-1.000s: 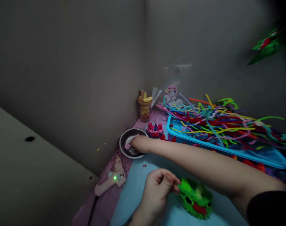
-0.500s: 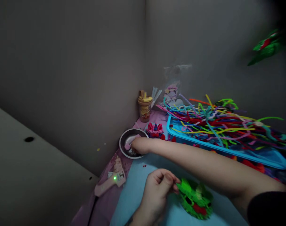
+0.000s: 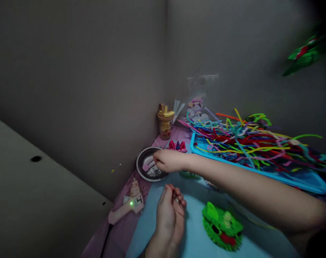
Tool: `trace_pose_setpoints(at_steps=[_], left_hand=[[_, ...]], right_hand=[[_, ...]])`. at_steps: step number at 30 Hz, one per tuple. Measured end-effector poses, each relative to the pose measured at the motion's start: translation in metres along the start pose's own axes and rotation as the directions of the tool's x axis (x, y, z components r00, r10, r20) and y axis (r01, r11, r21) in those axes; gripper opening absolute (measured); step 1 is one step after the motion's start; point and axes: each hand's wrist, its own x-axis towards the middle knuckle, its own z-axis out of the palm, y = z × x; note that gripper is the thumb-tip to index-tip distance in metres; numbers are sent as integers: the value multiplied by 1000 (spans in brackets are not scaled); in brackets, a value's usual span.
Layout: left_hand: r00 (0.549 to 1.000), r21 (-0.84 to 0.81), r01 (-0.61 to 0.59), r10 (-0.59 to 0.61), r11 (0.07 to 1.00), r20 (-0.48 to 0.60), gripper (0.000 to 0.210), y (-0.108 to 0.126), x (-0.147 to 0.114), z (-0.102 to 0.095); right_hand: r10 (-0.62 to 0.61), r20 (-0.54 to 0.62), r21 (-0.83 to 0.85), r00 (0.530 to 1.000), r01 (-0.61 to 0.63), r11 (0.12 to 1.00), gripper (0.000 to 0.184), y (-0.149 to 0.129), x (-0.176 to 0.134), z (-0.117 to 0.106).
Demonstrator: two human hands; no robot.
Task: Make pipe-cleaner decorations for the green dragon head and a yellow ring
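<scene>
Looking at your desk, the biggest thing on it is the blue tray [image 3: 307,179] along the right side of the tabletop, heaped with pipe cleaners [image 3: 246,138] in every colour that spill over its rim. Under your hands there's a light blue mat [image 3: 149,222], and a pink cloth [image 3: 120,233] shows along the left edge.

Your right arm stretches long across the mat from the lower right, forearm almost level, wrist bent slightly down. Your right hand [image 3: 168,160] sits at the rim of the small metal bowl [image 3: 142,170] in the back left corner, fingers bunched together and pinching at a little pink piece [image 3: 146,167] right over the bowl. I can't tell for sure if the pinch is actually clamped on it, it's too dim and small.

Your left hand [image 3: 170,215] rests on the mat near the front edge, side-on with fingers curled together in a loose fist, holding nothing I can make out. The green fuzzy craft piece [image 3: 222,226] lies just to its right, not touching.

Smaller stuff: the pink glue gun [image 3: 126,208] lies on the cloth with its green light on, a tan lidded cup [image 3: 165,123] stands in the far corner, and a pink-red fuzzy piece [image 3: 177,145] peeks out behind your right hand.
</scene>
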Motion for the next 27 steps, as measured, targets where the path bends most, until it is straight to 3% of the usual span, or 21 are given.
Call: trace_pose_setpoints(at_steps=[3, 6, 9, 13, 20, 27], left_hand=[[997, -129, 37, -45, 991, -63, 20, 4, 4, 5], [991, -152, 127, -131, 980, -15, 26, 4, 3, 10], [990, -184, 135, -141, 973, -19, 27, 2, 3, 9], [991, -185, 113, -125, 976, -54, 22, -1, 8, -1], [997, -115, 64, -69, 991, -40, 15, -2, 13, -8], [997, -120, 77, -80, 990, -20, 16, -2, 12, -7]], right_hand=[[-111, 16, -16, 994, 112, 994, 22, -20, -36, -10], [-197, 62, -75, 979, 201, 977, 20, -35, -67, -2], [-175, -20, -96, 984, 172, 980, 25, -31, -76, 10], [-21, -161, -107, 987, 4, 994, 24, -7, -52, 16], [-96, 91, -162, 991, 110, 981, 20, 6, 11, 39], [-19, 176, -152, 984, 46, 987, 23, 6, 23, 54]])
